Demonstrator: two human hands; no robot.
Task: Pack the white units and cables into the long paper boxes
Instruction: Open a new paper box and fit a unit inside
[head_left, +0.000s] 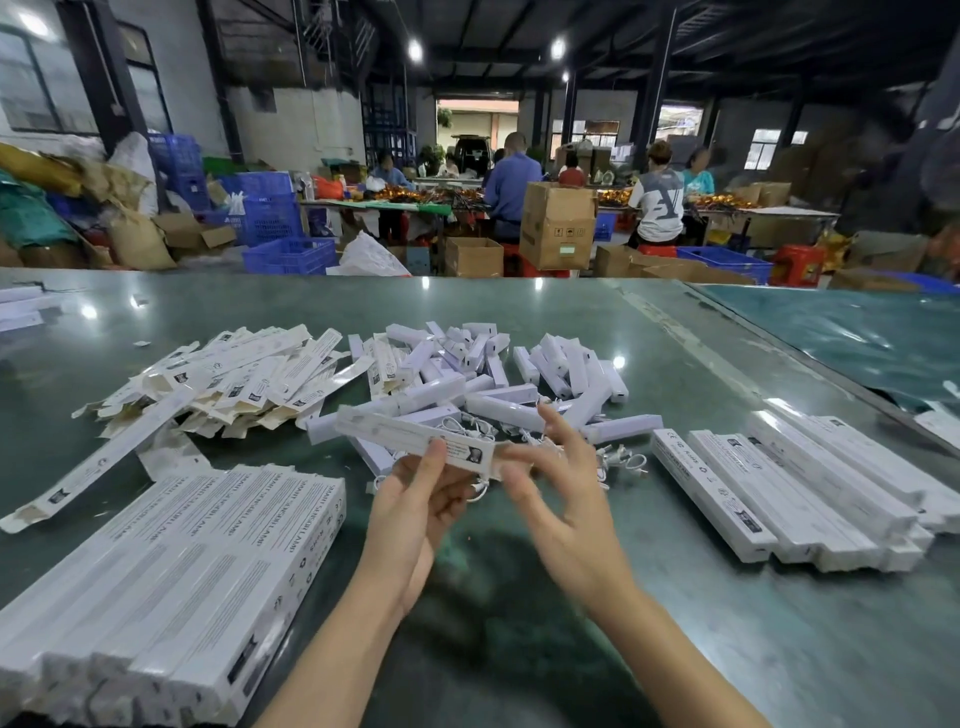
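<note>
Holding a long paper box (415, 436) above the green table (675, 597), the left hand (415, 512) pinched it near its right end, thumb on the printed face and the other fingers curled behind. The box ran up and to the left from that grip, its far end hanging over the pile of white units (498, 384) in the middle of the table. The right hand (563, 512) was just beside the box's right end, fingers spread and relaxed, gripping nothing; whether a fingertip touched the end flap could not be told, since the hand was blurred. White cables (621, 462) lay tangled on the table under and beyond both hands, partly hidden by them. A heap of flat unfolded boxes (244, 379) lay to the left of the units. One row of closed boxes (171, 582) sat near the left forearm, cut off by the lower left edge, and another row of closed boxes (789, 499) sat to the right, well apart from the right hand. Whether the held box already had a unit inside could not be seen. Both forearms came in from the bottom edge and converged toward the box, the left palm turned upward, the right palm facing left toward it.
</note>
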